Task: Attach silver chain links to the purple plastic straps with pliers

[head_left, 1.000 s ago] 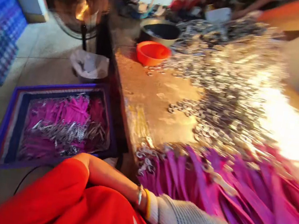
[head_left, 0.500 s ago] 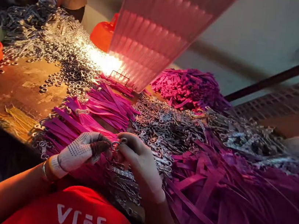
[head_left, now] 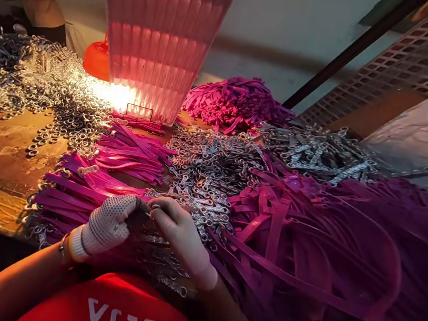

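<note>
Our left hand (head_left: pixel 107 222), in a white dotted glove, has its fingers curled inward, thumb and fingertips pinched almost together. Our right hand (head_left: pixel 183 238) meets it fingertip to fingertip, likewise drawn nearly closed. Between them, in front of our red shirt (head_left: pixel 115 295), we pinch a small metal piece (head_left: pixel 148 214), mostly covered by the fingers, so we cannot tell its shape.

From the head camera we also see purple straps (head_left: pixel 73 199) laid side by side beyond and left of the glove, metal rings at their near ends. Metal fittings (head_left: pixel 197 190) are heaped just beyond our right hand, and a tangle of loose straps (head_left: pixel 324 250) spreads to its right. Across the wooden table (head_left: pixel 4 152), a ribbed panel (head_left: pixel 160 31) leans beside a glowing red lamp (head_left: pixel 97 59); another person (head_left: pixel 40 3) is at the upper left.
</note>
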### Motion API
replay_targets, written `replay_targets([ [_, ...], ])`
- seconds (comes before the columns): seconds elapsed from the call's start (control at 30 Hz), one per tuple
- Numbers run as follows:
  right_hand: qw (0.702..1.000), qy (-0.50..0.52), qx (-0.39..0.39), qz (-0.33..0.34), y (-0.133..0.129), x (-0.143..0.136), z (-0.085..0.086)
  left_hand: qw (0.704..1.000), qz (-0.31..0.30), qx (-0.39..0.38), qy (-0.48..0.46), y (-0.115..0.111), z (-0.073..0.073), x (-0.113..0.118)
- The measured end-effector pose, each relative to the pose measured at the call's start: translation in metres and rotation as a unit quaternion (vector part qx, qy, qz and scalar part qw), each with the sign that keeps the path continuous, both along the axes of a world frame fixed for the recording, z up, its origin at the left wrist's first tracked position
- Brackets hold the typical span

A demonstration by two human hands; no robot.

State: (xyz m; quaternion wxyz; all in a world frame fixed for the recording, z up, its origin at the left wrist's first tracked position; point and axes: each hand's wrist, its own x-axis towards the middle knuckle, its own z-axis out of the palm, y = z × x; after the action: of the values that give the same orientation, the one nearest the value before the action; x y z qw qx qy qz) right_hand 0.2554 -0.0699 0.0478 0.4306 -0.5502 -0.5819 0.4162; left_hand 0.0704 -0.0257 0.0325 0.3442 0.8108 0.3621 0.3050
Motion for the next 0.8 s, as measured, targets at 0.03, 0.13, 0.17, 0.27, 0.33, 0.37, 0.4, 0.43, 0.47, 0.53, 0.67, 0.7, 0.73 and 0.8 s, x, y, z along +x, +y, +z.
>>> replay_targets([
  [0.03, 0.998, -0.049, 0.047, -0.005, -0.004, -0.001, -0.002, 1.0, 0.005, -0.015, -0.001, -0.003, -0.002, 0.0],
  [0.13, 0.967, -0.21, 0.144, 0.003, -0.015, -0.009, -0.009, 0.99, 0.012, -0.117, -0.081, -0.01, -0.01, 0.003],
  [0.17, 0.95, -0.263, 0.166, -0.004, -0.018, -0.013, -0.012, 0.974, 0.01, -0.181, -0.135, -0.013, -0.014, 0.003],
  [0.27, 0.892, -0.394, 0.214, -0.062, -0.023, -0.026, -0.02, 0.878, -0.007, -0.382, -0.287, -0.017, -0.022, 0.005],
  [0.33, 0.879, -0.413, 0.226, -0.083, -0.025, -0.031, -0.023, 0.83, -0.003, -0.459, -0.317, -0.02, -0.022, 0.007],
  [0.37, 0.892, -0.387, 0.217, -0.081, -0.025, -0.032, -0.022, 0.822, 0.008, -0.473, -0.316, -0.022, -0.021, 0.008],
  [0.4, 0.917, -0.34, 0.195, -0.069, -0.025, -0.032, -0.021, 0.822, 0.023, -0.475, -0.312, -0.023, -0.019, 0.009],
  [0.43, 0.946, -0.279, 0.159, -0.051, -0.025, -0.031, -0.019, 0.828, 0.036, -0.467, -0.309, -0.023, -0.016, 0.011],
  [0.47, 0.968, -0.219, 0.116, -0.03, -0.025, -0.028, -0.017, 0.84, 0.044, -0.447, -0.305, -0.021, -0.012, 0.013],
  [0.53, 0.989, -0.141, 0.04, 0.006, -0.024, -0.02, -0.015, 0.886, 0.017, -0.38, -0.266, -0.01, -0.005, 0.017],
  [0.67, 0.981, -0.153, 0.071, -0.094, -0.017, 0.0, -0.031, 0.985, -0.114, -0.129, 0.01, 0.058, 0.008, 0.037],
  [0.7, 0.974, -0.16, 0.1, -0.126, -0.013, 0.003, -0.039, 0.988, -0.11, -0.056, 0.092, 0.083, 0.011, 0.045],
  [0.73, 0.967, -0.165, 0.127, -0.145, -0.01, 0.006, -0.047, 0.98, -0.089, 0.011, 0.18, 0.109, 0.012, 0.054],
  [0.8, 0.96, -0.174, 0.162, -0.149, -0.003, 0.007, -0.064, 0.963, -0.061, 0.059, 0.257, 0.158, 0.012, 0.075],
])
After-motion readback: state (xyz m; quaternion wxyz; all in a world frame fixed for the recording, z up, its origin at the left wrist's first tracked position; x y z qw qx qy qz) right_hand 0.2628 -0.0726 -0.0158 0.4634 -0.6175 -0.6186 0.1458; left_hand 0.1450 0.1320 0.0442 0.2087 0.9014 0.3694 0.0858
